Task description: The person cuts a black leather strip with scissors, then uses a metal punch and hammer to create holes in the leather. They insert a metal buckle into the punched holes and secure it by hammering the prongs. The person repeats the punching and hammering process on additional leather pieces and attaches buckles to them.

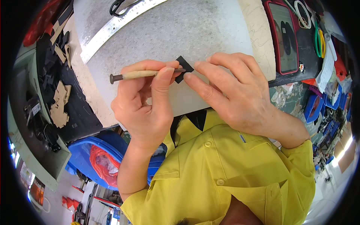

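My left hand (144, 99) is closed around a slim awl-like tool (140, 74) with a pale handle and a dark, flared metal end on the left. Its dark metal tip reaches onto a small black flat piece (182, 61), which looks like leather or fabric. From the other side, my right hand (236, 88) has its thumb and forefinger drawn together at the right edge of that piece, steadying it. The left fingertips touch the piece too. Under both hands lies a grey, speckled work board (195, 33). How the tip meets the material is too small to make out.
A steel ruler (118, 26) lies beyond my left hand, with a black-handled object (117, 8) beside it. Black and tan strips (60, 105) are heaped at left. A red-framed phone (283, 37) lies at right. A blue bin (84, 150) stands below the table's left edge.
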Demonstrator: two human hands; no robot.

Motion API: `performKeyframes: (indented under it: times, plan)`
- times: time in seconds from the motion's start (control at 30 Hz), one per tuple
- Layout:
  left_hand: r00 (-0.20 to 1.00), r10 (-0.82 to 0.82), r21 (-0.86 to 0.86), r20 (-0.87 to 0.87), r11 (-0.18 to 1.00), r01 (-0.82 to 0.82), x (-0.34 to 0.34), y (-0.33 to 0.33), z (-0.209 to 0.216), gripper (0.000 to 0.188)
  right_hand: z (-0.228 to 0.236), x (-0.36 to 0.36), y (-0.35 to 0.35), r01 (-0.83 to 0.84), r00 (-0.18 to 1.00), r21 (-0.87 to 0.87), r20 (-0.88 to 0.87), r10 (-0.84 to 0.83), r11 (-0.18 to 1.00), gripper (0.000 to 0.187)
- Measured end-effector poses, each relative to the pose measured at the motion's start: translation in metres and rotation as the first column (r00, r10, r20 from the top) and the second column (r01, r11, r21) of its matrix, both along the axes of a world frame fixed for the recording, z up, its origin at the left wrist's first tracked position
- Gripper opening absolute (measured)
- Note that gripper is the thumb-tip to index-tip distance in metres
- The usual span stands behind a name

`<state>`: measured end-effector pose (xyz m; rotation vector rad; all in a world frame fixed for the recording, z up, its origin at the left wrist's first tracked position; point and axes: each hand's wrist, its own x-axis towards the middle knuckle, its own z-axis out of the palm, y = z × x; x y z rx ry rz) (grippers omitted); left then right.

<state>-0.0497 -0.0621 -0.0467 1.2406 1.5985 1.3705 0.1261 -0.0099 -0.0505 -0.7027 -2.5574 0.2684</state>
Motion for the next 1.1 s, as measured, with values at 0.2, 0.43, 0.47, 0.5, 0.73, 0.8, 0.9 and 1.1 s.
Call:
performKeyframes:
  times: [0.2,0.43,0.47,0.5,0.73,0.8,0.9,1.1]
  plan:
    - [0.992,0.059,0.091,-0.115,0.995,-0.049,0.005,0.000,-0.007,0.008,0.000,0.001,0.000,-0.013,1.000,0.012,0.010,0.012,1.000,0.041]
    - [0.953,0.033,0.133,-0.302,0.991,0.008,0.005,0.001,-0.007,0.010,0.005,0.001,0.001,-0.016,1.000,0.004,0.020,0.016,1.000,0.038]
    - [0.940,0.021,0.135,-0.340,0.990,0.027,0.006,0.002,-0.005,0.010,0.008,0.001,0.001,-0.007,1.000,-0.009,0.016,0.007,1.000,0.033]
    - [0.906,0.008,0.098,-0.423,0.994,0.037,0.005,-0.001,-0.002,0.009,0.011,0.001,-0.001,0.005,1.000,-0.021,0.012,-0.005,1.000,0.028]
    - [0.882,0.009,0.148,-0.470,0.986,0.069,0.007,0.000,0.007,0.006,0.018,0.011,0.010,-0.088,0.996,-0.197,-0.026,0.085,0.976,0.033]
    - [0.888,-0.013,0.115,-0.461,0.991,0.074,0.009,0.000,0.010,0.005,0.021,0.022,0.027,-0.057,0.995,-0.219,-0.089,0.038,0.974,0.034]
    - [0.881,-0.010,0.135,-0.474,0.987,0.084,0.011,0.000,0.006,0.004,0.028,0.046,0.070,0.177,0.963,-0.133,-0.180,-0.200,0.975,0.031]
    - [0.876,-0.028,0.076,-0.481,0.994,0.073,0.016,0.000,0.004,0.005,0.014,0.117,0.137,0.482,0.838,-0.143,-0.214,-0.503,0.864,0.017]
